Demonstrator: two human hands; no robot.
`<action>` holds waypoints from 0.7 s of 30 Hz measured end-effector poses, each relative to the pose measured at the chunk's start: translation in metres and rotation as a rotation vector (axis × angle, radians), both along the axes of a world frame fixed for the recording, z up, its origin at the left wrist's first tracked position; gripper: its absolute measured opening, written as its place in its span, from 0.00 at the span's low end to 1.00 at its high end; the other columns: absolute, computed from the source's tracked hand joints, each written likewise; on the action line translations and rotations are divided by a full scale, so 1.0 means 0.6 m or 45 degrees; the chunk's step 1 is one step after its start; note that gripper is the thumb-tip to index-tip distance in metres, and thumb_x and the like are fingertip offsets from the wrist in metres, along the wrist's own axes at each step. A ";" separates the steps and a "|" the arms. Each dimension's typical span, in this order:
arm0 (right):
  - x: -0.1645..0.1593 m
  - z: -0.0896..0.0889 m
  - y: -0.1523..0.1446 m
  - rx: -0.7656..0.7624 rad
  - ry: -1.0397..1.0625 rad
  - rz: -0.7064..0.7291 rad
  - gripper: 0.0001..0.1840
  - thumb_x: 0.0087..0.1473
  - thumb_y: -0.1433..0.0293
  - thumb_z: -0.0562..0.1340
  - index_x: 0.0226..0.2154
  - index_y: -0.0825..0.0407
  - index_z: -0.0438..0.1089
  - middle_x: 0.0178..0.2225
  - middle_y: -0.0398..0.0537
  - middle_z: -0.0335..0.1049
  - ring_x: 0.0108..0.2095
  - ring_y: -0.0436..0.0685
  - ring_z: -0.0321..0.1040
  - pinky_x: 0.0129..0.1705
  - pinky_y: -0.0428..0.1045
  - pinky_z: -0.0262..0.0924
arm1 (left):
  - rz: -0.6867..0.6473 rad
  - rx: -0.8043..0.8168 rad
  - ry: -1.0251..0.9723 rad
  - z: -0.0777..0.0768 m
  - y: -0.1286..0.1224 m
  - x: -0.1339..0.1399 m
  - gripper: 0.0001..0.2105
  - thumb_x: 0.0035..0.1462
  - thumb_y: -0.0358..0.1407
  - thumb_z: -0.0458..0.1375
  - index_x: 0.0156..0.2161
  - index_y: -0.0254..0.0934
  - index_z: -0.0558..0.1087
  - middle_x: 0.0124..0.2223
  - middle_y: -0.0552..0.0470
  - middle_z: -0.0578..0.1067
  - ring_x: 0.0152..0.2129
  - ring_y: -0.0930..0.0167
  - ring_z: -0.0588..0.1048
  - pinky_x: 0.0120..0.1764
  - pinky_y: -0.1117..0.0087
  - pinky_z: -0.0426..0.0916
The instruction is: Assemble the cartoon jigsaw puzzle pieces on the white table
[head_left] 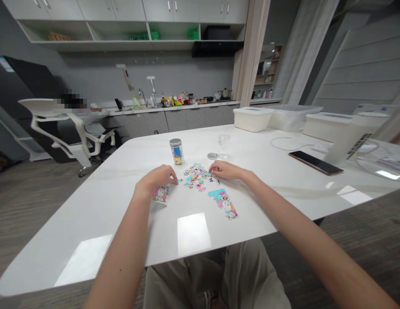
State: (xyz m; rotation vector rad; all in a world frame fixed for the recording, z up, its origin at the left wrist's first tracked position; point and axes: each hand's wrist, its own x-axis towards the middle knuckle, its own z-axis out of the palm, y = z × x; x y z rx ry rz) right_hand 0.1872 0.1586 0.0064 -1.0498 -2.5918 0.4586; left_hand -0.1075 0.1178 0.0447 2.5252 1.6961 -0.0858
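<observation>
Loose jigsaw puzzle pieces [196,175] lie in a colourful pile on the white table. At the pile's left side, my left hand [159,177] pinches a small blue puzzle piece [180,180] at its fingertips. A printed picture sheet [160,194] with a pink cartoon figure lies partly hidden under that hand. My right hand [226,170] is closed at the pile's right edge, its fingertips on a light-blue piece that they mostly cover. Nearer to me rests a joined section of puzzle [224,203], showing a cartoon figure on blue.
A picture-wrapped jar [177,152] with a metal lid stands behind the pile. Beside it are a loose lid [212,156] and a clear jar [224,146]. Rightward lie a phone [315,162], a cable and plastic boxes [252,119]. Someone sits beyond, by a white chair [71,133].
</observation>
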 end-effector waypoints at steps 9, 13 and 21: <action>0.004 -0.005 0.004 -0.055 -0.027 0.056 0.20 0.48 0.62 0.66 0.44 0.53 0.72 0.41 0.53 0.68 0.38 0.56 0.66 0.42 0.50 0.60 | -0.084 -0.010 -0.045 -0.005 0.002 0.030 0.10 0.51 0.37 0.58 0.37 0.41 0.80 0.36 0.51 0.80 0.31 0.70 0.75 0.36 0.73 0.64; 0.001 -0.003 0.002 -0.080 -0.008 0.065 0.15 0.50 0.67 0.65 0.42 0.53 0.73 0.40 0.52 0.69 0.37 0.55 0.66 0.41 0.48 0.60 | -0.148 0.021 -0.011 -0.004 -0.001 0.046 0.11 0.52 0.37 0.57 0.37 0.40 0.80 0.35 0.50 0.80 0.31 0.70 0.74 0.35 0.73 0.64; -0.009 0.004 -0.004 -0.085 -0.004 0.085 0.13 0.50 0.72 0.63 0.41 0.56 0.73 0.38 0.52 0.71 0.35 0.53 0.66 0.37 0.46 0.59 | -0.108 0.062 0.072 -0.004 -0.004 0.056 0.13 0.54 0.40 0.55 0.39 0.39 0.78 0.36 0.49 0.78 0.30 0.70 0.74 0.35 0.72 0.64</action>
